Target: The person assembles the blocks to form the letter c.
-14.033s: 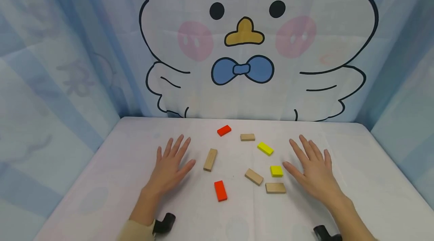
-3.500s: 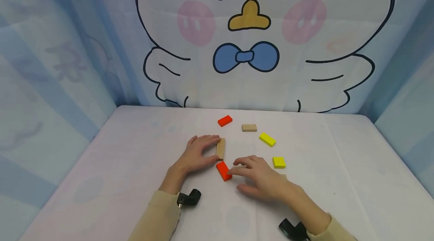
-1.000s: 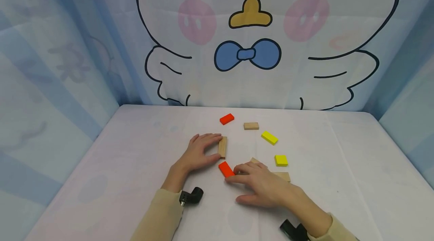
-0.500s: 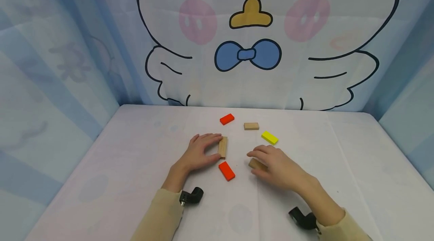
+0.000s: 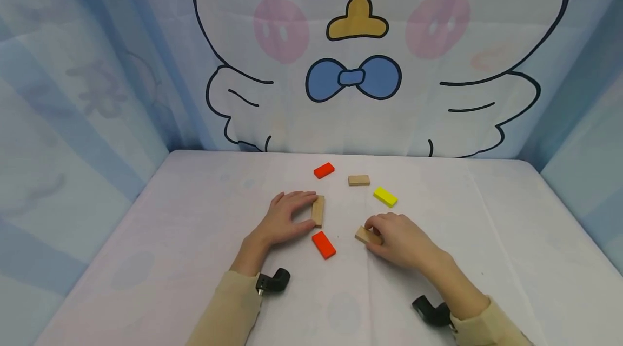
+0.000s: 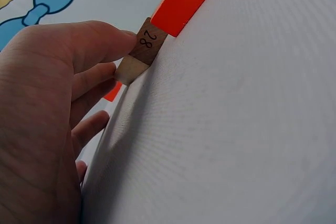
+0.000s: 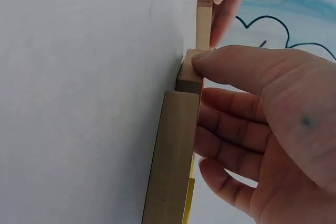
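In the head view my left hand (image 5: 277,221) pinches a plain wooden block (image 5: 318,212), thumb at its near end and forefinger at its far end. The left wrist view shows the number 28 on that block's end (image 6: 148,43). My right hand (image 5: 401,240) grips another wooden block (image 5: 362,234), its thumb on the near side and its fingers curled behind. Between the hands, nearer the body, lies a red block (image 5: 324,245), touched by neither. The right wrist view shows a further wooden block (image 7: 170,156) close below the right thumb; in the head view the right hand hides it.
Farther back on the white-covered table (image 5: 486,216) lie a red block (image 5: 324,170), a wooden block (image 5: 358,180) and a yellow block (image 5: 385,197). Another yellow block (image 7: 189,198) shows partly in the right wrist view. A patterned curtain (image 5: 350,130) stands behind the table.
My right hand has left the near red block, moved right, and closed its fingers on a wooden block. The left hand has stayed at its block; 14 seconds ago both hands were spread apart.
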`<state>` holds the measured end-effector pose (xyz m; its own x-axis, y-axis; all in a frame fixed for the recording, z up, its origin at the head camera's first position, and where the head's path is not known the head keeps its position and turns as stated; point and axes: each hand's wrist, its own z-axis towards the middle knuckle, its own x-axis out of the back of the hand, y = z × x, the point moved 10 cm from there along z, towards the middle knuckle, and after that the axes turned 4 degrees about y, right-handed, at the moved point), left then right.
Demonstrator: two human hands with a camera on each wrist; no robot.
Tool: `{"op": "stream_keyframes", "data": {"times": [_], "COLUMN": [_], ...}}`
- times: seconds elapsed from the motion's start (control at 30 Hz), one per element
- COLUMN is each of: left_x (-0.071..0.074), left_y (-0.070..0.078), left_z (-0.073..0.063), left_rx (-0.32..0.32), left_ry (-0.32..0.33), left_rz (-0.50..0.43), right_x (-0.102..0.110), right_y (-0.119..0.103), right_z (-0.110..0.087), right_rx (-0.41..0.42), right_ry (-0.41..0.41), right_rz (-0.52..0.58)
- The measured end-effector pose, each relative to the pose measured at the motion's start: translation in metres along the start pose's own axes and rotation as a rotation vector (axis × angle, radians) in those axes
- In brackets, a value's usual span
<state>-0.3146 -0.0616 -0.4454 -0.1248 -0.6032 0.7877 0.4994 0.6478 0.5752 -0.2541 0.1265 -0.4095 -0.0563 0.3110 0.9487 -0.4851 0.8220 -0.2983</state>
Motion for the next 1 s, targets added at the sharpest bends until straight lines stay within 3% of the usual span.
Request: {"op": "stream_keyframes", "data": {"times": [0.33, 0.6, 1.0], "left_x": [-0.002, -0.001, -0.001], "left_y": [-0.004, -0.002, -0.001], "left_z": [0.001, 0.001, 0.001], "left_rx": [0.021, 0.013, 0.01], "left_ry": [-0.001, 0.008, 0.009], "left_rz": [0.029, 0.029, 0.025], "right_x": [-0.007, -0.018, -0.022], "right_y": [-0.024, -0.032, -0.038], "right_z": [-0.001, -0.005, -0.006], "right_rx": [0.11, 0.109, 0.149], "right_ry": [-0.051, -0.135, -0.148], "right_rz": [0.079, 0.106, 0.125]}}
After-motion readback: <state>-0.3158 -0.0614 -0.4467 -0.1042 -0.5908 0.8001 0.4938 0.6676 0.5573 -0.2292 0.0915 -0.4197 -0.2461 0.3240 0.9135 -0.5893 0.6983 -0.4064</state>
